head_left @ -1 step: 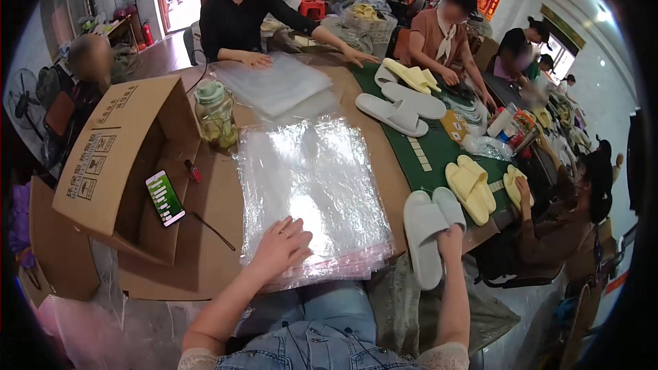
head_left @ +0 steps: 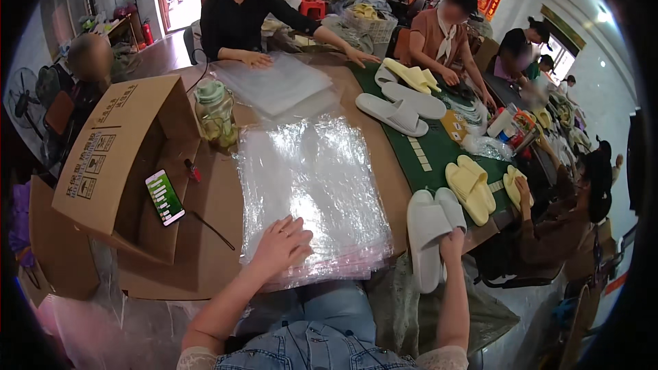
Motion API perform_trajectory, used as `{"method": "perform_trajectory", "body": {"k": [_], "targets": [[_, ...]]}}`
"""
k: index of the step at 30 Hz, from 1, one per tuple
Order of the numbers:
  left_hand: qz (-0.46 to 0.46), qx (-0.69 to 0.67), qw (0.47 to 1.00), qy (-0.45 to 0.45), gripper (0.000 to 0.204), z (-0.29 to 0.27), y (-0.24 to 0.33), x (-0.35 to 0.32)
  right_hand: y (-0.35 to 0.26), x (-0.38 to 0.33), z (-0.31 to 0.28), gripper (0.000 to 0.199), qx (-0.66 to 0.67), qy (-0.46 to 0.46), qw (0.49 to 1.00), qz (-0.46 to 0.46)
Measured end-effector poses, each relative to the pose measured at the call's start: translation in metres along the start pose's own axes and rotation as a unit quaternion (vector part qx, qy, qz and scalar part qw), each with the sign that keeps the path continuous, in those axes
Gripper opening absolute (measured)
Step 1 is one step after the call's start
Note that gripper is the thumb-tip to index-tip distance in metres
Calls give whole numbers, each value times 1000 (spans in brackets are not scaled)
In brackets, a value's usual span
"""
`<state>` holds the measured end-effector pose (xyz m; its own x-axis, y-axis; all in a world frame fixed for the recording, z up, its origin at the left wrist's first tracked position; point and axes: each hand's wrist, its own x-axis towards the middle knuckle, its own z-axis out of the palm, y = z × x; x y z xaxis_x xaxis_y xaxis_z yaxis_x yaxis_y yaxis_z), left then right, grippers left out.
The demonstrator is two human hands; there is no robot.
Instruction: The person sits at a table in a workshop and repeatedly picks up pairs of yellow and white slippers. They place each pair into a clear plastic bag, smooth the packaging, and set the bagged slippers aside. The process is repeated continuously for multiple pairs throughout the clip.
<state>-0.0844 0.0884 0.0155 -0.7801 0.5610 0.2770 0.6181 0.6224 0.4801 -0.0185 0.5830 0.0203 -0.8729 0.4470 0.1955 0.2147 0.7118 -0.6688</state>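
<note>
The grey slippers (head_left: pixel 426 250) are a plain pair of open-ended slides, pale and smooth, each with one broad strap across. They are held just right of the bag stack (head_left: pixel 308 171), by its near corner, the nearer slipper long side up and partly covering its mate. The right hand (head_left: pixel 452 243) is closed on the pair at its right side, by the straps; the exact grip of the fingers is hidden. The left hand (head_left: pixel 282 243) lies flat on the near part of the stack, fingers loosely spread, gripping nothing. The stack itself is of clear, glossy bags with pinkish near edges, flat on the brown tabletop (head_left: pixel 212 253).

Right of the stack, on a green mat (head_left: pixel 442 154), are yellow slippers (head_left: pixel 473 192) and, farther back, another grey pair (head_left: pixel 401 109). Left of it sit a phone (head_left: pixel 164 197), a jar (head_left: pixel 216 120) and an open box (head_left: pixel 103 144).

Since the earlier frame, the nearer held slipper has swung slightly rightward and more lengthwise, overlapping its mate more; the left hand has stayed put.
</note>
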Motion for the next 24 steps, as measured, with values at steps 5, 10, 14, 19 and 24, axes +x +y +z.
{"method": "perform_trajectory", "body": {"k": [5,10,14,19,24], "targets": [[-27,-45,997,51,28,12,-2,16,-79,-48,-24,32,298,-43,953,17],[-51,-103,990,79,27,12,4,28,-149,-75,-38,32,164,-94,966,-174],[-83,-132,986,58,31,3,14,30,-146,-85,-28,41,137,-177,961,-164],[-51,5,998,26,64,8,4,31,-156,-87,-16,36,57,-139,957,-248],[-114,38,988,-100,98,-12,19,50,-179,-93,-12,35,112,-232,924,-281]]}}
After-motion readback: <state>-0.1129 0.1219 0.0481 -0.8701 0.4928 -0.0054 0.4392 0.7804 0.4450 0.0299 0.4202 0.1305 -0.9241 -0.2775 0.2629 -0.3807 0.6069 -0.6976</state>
